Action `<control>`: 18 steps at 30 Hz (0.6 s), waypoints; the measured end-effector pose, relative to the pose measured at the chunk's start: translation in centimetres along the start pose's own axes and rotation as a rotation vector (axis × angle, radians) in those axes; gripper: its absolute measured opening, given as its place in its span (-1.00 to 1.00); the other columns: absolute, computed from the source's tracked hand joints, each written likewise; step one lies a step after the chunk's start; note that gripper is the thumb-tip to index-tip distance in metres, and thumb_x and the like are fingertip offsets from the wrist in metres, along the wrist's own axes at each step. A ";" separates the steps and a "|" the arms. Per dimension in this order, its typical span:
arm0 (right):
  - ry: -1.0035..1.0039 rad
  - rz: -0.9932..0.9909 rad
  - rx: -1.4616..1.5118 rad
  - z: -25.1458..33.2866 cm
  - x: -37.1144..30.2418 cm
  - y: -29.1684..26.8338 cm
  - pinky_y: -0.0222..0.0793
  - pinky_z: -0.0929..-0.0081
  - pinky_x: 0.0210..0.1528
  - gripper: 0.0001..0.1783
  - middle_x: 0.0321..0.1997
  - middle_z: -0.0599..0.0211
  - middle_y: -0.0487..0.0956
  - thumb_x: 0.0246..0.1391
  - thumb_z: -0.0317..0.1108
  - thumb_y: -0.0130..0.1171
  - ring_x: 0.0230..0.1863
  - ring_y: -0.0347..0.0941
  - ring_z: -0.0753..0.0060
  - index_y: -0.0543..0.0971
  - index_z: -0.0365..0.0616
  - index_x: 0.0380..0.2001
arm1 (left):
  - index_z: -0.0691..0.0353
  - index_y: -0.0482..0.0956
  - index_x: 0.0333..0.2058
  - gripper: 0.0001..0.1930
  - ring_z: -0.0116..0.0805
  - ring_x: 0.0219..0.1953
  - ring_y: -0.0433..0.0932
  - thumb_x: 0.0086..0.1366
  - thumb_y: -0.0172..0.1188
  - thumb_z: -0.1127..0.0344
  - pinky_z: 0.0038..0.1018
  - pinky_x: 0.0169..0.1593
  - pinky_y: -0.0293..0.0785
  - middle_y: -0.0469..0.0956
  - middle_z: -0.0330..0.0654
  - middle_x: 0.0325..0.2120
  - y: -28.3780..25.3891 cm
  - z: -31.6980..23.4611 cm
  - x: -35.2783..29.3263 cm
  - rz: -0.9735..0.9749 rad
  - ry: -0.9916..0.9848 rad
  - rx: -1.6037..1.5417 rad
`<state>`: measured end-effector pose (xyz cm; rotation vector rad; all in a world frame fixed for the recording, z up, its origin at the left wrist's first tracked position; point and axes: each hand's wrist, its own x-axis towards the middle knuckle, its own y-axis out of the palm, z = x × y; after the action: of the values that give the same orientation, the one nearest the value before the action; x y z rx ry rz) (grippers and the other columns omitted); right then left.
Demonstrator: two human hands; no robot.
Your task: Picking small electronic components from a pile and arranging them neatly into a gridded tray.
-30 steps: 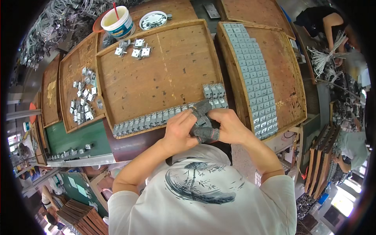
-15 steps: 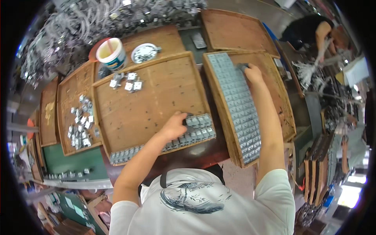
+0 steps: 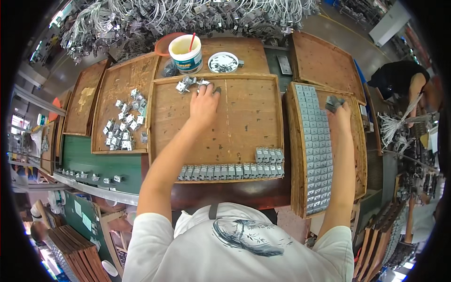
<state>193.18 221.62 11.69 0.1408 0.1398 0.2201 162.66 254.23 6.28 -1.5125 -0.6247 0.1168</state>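
Observation:
My left hand [image 3: 205, 104] reaches to the far side of the middle wooden tray [image 3: 188, 136]. Its fingers are apart over a small cluster of silver metal parts [image 3: 183, 85], with a dark cover on one fingertip. Along this tray's near edge stand rows of small grey block-shaped metal parts [image 3: 221, 172]. My right hand [image 3: 340, 117] is above the right wooden tray [image 3: 352, 155], fingers closed on what looks like a small grey metal part [image 3: 334, 103]. Beside it, tight columns of grey metal parts [image 3: 315, 141] fill the left portion of that tray.
A white bucket [image 3: 186, 58] with a red stick and a white dish [image 3: 222, 62] of small dark pieces stand behind the middle tray. Loose silver parts [image 3: 126, 123] lie in the left tray. Bundles of white cables [image 3: 197, 19] hang beyond. Another person [image 3: 399, 80] bends at the far right.
My left hand has left the rows at the near edge and moved to the far cluster. My right hand stays over the right tray, a little nearer. The whole view has shifted.

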 end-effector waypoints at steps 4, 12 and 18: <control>-0.074 0.144 -0.057 3.0 -7.5 1.8 0.44 0.50 -0.33 -0.80 -0.16 0.20 0.55 0.26 -0.50 -0.02 -0.30 0.49 0.45 0.46 -0.28 -0.07 | 0.13 0.54 -0.22 -0.63 -0.17 0.10 0.33 -0.08 0.32 0.34 -0.22 0.04 0.30 0.43 -0.16 -0.03 1.7 1.6 2.2 0.104 0.266 0.151; 0.018 0.323 -0.241 0.5 -18.6 3.1 0.51 0.53 -0.28 -0.70 -0.20 0.27 0.59 0.14 -0.47 0.21 -0.27 0.54 0.45 0.53 -0.26 -0.05 | 0.15 0.49 -0.22 -0.72 -0.21 -0.30 0.54 0.07 0.30 0.36 -0.39 -0.25 0.44 0.57 -0.18 -0.27 -2.0 -2.2 -0.4 0.137 -0.208 -0.816; 0.020 0.437 -0.027 0.0 -23.7 6.0 0.54 0.49 -0.28 -0.66 -0.26 0.36 0.59 0.05 -0.55 0.28 -0.33 0.54 0.51 0.53 -0.25 -0.06 | 0.14 0.49 0.01 -0.73 -0.53 -0.33 0.55 0.37 0.14 0.29 -0.60 -0.41 0.35 0.60 -0.26 -0.29 -6.4 -7.9 -8.3 0.320 -0.570 -2.088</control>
<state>169.00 222.06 15.52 0.1411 0.1249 0.6584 157.29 242.92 10.27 -3.6840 -0.9787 0.1313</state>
